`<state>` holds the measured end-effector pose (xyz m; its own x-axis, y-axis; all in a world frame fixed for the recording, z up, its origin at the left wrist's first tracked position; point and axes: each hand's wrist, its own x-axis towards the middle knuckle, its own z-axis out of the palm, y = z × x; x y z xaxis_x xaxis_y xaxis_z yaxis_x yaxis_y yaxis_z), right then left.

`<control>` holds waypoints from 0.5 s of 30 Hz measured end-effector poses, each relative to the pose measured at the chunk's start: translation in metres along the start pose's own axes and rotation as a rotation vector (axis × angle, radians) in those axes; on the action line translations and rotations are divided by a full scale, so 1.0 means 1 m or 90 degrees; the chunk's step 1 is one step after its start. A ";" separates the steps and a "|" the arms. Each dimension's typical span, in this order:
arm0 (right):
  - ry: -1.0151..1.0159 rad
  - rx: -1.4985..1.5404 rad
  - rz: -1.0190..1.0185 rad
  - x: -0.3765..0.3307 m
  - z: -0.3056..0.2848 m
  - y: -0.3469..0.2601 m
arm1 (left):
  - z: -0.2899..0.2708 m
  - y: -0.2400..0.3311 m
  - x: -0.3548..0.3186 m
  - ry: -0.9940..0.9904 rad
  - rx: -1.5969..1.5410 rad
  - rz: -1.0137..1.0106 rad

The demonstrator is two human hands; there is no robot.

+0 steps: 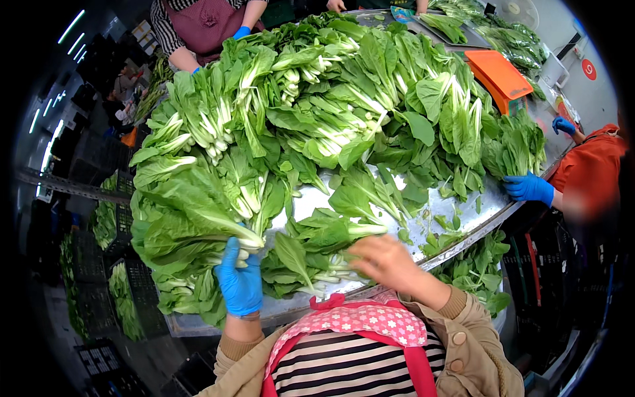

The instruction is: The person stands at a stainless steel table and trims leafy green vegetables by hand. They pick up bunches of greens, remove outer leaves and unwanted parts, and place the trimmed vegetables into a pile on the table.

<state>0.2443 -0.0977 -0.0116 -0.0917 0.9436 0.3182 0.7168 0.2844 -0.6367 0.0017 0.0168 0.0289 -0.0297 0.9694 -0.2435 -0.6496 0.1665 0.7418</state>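
A large heap of green bok choy (317, 112) covers a round metal table (476, 215). My left hand (239, 281), in a blue glove, grips the white stem ends of a leafy bunch (192, 228) at the table's near left. My bare right hand (387, 261) is curled over smaller bok choy heads (317, 261) lying at the near edge; it looks closed on their stems, though the picture is blurred there.
A person in an orange top with blue gloves (529, 187) works at the right edge. Another person in a dark apron (208, 23) stands at the far side. An orange tray (499, 73) sits at the back right. Black crates with greens (122, 298) stand to the left.
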 end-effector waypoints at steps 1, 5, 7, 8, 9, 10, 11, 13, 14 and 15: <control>0.033 -0.059 0.042 -0.002 -0.006 0.010 | 0.004 0.002 -0.002 0.016 0.002 -0.002; 0.032 -0.151 0.175 0.000 -0.008 0.052 | 0.002 -0.009 -0.005 0.012 -0.008 -0.058; -0.015 -0.149 0.187 -0.003 -0.006 0.061 | 0.006 -0.012 -0.008 -0.010 0.004 -0.073; 0.051 -0.048 0.218 0.000 -0.009 0.052 | 0.009 -0.014 -0.010 -0.018 0.011 -0.079; 0.116 0.054 0.249 0.005 -0.014 0.041 | 0.019 -0.012 -0.013 0.026 0.022 -0.081; 0.182 0.158 0.280 0.006 -0.015 0.033 | 0.014 -0.012 -0.012 -0.013 0.004 -0.087; 0.264 0.189 0.262 0.007 -0.013 0.035 | 0.006 -0.012 -0.009 -0.052 -0.015 -0.093; 0.238 0.427 0.428 0.007 -0.006 0.045 | -0.007 -0.014 -0.003 -0.116 -0.046 -0.099; 0.222 0.547 0.508 0.007 -0.002 0.050 | -0.007 -0.014 -0.004 -0.121 -0.044 -0.109; 0.222 0.611 0.530 0.005 0.001 0.052 | -0.006 -0.014 -0.006 -0.126 -0.042 -0.119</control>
<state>0.2806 -0.0784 -0.0434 0.4216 0.8416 -0.3377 -0.3149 -0.2134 -0.9248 0.0068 0.0074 0.0159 0.2404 0.9402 -0.2413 -0.6777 0.3406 0.6517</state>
